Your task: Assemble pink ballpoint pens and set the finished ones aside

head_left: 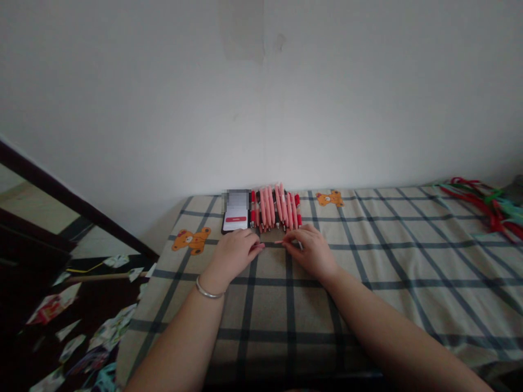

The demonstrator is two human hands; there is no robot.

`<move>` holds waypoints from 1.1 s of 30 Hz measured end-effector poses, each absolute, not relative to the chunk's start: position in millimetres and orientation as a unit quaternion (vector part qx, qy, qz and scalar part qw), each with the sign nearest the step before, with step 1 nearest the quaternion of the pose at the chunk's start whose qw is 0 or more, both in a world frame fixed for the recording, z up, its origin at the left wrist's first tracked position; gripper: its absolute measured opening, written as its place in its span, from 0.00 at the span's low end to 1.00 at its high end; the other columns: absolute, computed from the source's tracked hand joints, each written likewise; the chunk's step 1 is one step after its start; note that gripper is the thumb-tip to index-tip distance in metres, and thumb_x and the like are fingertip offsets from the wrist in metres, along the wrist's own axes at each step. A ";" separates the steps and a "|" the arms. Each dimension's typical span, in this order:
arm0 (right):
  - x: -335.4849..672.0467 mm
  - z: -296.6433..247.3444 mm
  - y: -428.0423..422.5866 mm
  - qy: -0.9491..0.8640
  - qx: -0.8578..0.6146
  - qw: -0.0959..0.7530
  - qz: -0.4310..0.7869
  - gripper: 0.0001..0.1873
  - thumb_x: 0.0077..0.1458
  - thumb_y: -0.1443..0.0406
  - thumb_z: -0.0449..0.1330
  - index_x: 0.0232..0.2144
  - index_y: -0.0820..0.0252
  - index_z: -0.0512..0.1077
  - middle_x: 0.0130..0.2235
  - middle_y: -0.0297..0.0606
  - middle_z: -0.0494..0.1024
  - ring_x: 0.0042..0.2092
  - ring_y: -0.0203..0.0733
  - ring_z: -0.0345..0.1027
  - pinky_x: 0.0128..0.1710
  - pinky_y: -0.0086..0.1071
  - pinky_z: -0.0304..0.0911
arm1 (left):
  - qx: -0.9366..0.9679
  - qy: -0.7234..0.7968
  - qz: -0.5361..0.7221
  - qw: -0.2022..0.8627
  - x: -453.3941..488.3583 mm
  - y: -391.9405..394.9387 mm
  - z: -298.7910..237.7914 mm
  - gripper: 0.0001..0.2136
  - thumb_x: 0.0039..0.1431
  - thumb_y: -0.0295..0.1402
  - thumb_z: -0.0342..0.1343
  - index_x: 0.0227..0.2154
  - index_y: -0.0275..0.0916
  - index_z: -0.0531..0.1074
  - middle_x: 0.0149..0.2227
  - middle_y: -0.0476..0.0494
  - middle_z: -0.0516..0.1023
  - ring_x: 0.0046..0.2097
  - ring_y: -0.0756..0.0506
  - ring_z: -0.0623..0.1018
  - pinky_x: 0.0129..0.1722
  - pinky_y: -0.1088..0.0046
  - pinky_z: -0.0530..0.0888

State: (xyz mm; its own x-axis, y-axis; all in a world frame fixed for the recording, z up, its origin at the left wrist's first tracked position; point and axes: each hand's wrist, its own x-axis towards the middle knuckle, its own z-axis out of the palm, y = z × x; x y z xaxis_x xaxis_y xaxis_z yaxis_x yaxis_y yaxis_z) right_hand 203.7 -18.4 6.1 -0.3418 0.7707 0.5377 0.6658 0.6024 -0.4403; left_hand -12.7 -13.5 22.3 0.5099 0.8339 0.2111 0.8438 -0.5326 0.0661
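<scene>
My left hand (pixel 239 251), with a silver bangle on its wrist, is closed in a pinch low over the checked cloth. Whatever is between its fingertips is too small to make out. Opposite it, my right hand (pixel 308 249) pinches a thin pink piece (pixel 278 242) that points toward the left hand. A gap separates the two hands. Just beyond them lies a row of pink pens (pixel 268 209), with several red and dark ones among them. A phone (pixel 236 212) with a lit screen lies left of the pens, close behind my left hand.
A checked cloth (pixel 376 310) with bear prints covers the surface up to the white wall (pixel 261 109). Red and green strips (pixel 486 204) lie in a heap at the far right. Past the left edge, scraps (pixel 110 329) are scattered below a dark slanted rail (pixel 81 201).
</scene>
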 end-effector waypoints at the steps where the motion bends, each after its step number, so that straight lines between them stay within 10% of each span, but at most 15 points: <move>1: 203.7 5.8 -18.5 -0.815 -0.442 0.368 0.069 0.01 0.53 0.67 0.60 0.30 0.57 0.72 0.32 0.35 0.76 0.37 0.41 0.65 0.39 0.34 0.61 | -0.873 -0.474 -0.115 0.026 -9.4 -14.0 21.4 0.12 0.61 0.40 0.48 0.31 0.38 0.71 0.33 0.46 0.72 0.36 0.47 0.71 0.32 0.72 0.64; 24: 203.5 7.0 -19.7 -0.799 -0.460 0.380 0.069 0.01 0.53 0.66 0.59 0.30 0.57 0.71 0.32 0.36 0.77 0.36 0.42 0.66 0.39 0.35 0.61 | -0.851 -0.508 -0.132 0.037 -11.0 -15.1 21.8 0.04 0.55 0.34 0.56 0.31 0.40 0.72 0.33 0.46 0.73 0.38 0.44 0.71 0.36 0.67 0.65; 33: 207.1 2.8 -17.5 -0.785 -0.464 0.404 0.070 0.01 0.53 0.67 0.59 0.31 0.57 0.71 0.33 0.35 0.77 0.37 0.42 0.65 0.39 0.35 0.60 | -0.820 -0.482 -0.270 -0.145 -0.1 -13.6 18.7 0.06 0.56 0.36 0.54 0.34 0.41 0.73 0.32 0.49 0.76 0.34 0.49 0.72 0.35 0.73 0.66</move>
